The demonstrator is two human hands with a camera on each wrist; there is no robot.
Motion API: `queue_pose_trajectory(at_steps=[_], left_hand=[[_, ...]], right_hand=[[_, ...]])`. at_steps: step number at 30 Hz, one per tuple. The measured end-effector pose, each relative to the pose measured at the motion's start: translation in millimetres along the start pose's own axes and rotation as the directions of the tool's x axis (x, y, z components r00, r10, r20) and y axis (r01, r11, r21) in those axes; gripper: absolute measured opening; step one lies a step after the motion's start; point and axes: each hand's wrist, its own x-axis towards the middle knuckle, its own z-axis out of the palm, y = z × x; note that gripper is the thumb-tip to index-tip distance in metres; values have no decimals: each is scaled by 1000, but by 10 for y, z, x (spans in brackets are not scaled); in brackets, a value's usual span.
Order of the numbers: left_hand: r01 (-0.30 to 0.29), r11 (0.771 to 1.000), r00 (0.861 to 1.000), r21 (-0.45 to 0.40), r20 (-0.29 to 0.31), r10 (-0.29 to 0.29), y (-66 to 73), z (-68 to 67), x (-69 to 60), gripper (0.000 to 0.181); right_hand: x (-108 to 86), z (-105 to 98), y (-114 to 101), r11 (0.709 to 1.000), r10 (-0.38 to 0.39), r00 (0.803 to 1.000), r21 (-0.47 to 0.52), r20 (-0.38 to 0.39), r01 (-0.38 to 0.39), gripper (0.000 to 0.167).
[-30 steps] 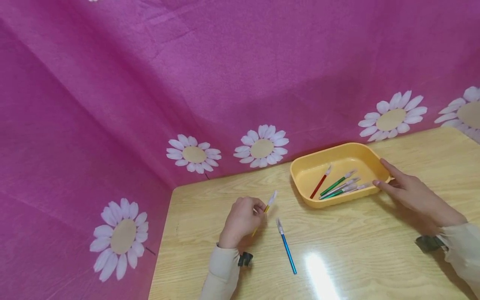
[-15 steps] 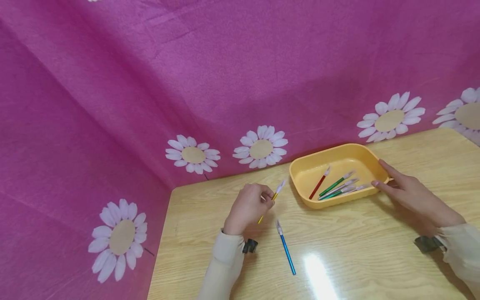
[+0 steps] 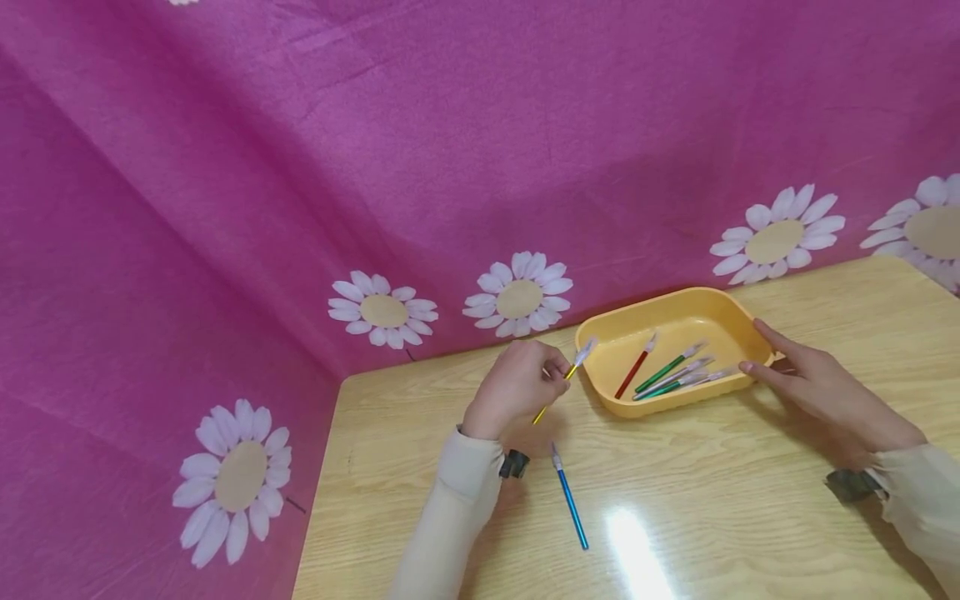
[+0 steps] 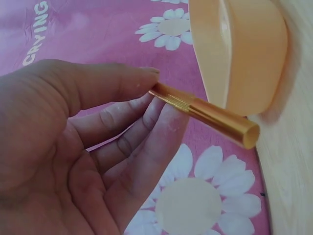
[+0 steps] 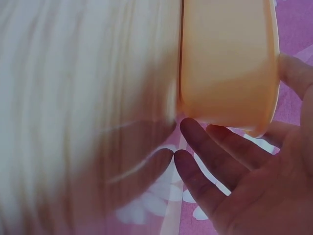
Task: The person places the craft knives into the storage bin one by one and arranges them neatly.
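Observation:
In the head view my left hand (image 3: 517,387) pinches a gold craft knife (image 3: 551,400) between thumb and fingers, off the table. Its clear-capped tip overlaps the left rim of the yellow plastic tray (image 3: 611,406). The left wrist view shows the knife's knurled grip (image 4: 176,101) at the fingertips. My right hand (image 3: 832,396) touches the tray's right end with thumb and fingers fairly straight. Inside the tray lie several craft knives, among them a red one (image 3: 634,375) and a green one (image 3: 660,374). A blue craft knife (image 3: 572,507) lies on the table.
The light wooden table (image 3: 712,517) meets a purple cloth (image 3: 450,167) with white daisies at its back and left. A bright reflection shows on the tabletop near the front.
My left hand has moved up and to the right with the gold craft knife, from the table to the tray's left rim. The right hand stays at the tray.

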Motion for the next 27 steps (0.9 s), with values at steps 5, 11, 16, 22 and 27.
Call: queue_pose_trajectory(at_steps=[5, 11, 16, 22, 27], left_hand=[[-1, 1000, 999, 8, 45, 0, 73, -43, 129, 8], [-29, 1000, 997, -11, 73, 30, 143, -56, 276, 8], [-57, 998, 994, -8, 89, 57, 202, -53, 393, 7], [-58, 996, 987, -71, 146, 68, 259, -66, 588, 12], [-32, 986, 978, -163, 198, 64, 296, -63, 760, 11]], right_hand=[[-10, -8, -18, 1000, 20, 1000, 18, 8, -20, 89], [-11, -12, -37, 997, 47, 999, 60, 18, -48, 92], [-18, -17, -55, 991, 62, 998, 117, 24, -64, 93], [-25, -8, -55, 991, 30, 999, 132, -27, -26, 90], [-21, -15, -52, 995, 2, 999, 102, -33, 1, 89]])
